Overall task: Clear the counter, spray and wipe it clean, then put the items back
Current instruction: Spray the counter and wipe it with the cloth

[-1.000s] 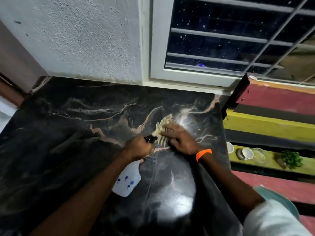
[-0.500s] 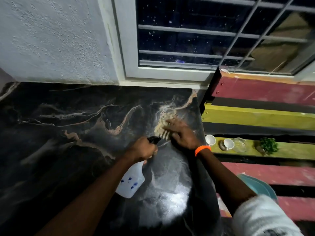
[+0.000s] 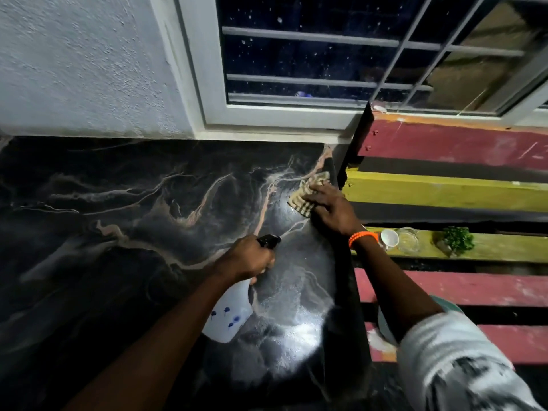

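Observation:
The counter (image 3: pixel 118 221) is a black marble slab with pale veins and nothing standing on it. My right hand (image 3: pixel 332 207) presses a striped beige cloth (image 3: pixel 305 192) flat against the slab near its far right edge. An orange band circles that wrist. My left hand (image 3: pixel 249 258) grips the neck of a white spray bottle (image 3: pixel 229 315) with blue marks, its black nozzle pointing toward the cloth. The bottle hangs tilted just above the counter.
Right of the counter stands a slatted shelf (image 3: pixel 444 191) of red, yellow and black boards. On a lower yellow board sit a white cup (image 3: pixel 390 238), a glass jar (image 3: pixel 408 239) and a small green plant (image 3: pixel 458 239). A barred window (image 3: pixel 326 54) and a white wall close the back.
My right hand has slid the cloth away from the nozzle, toward the counter's far right edge. The left hand keeps the bottle in about the same place. My head has turned right.

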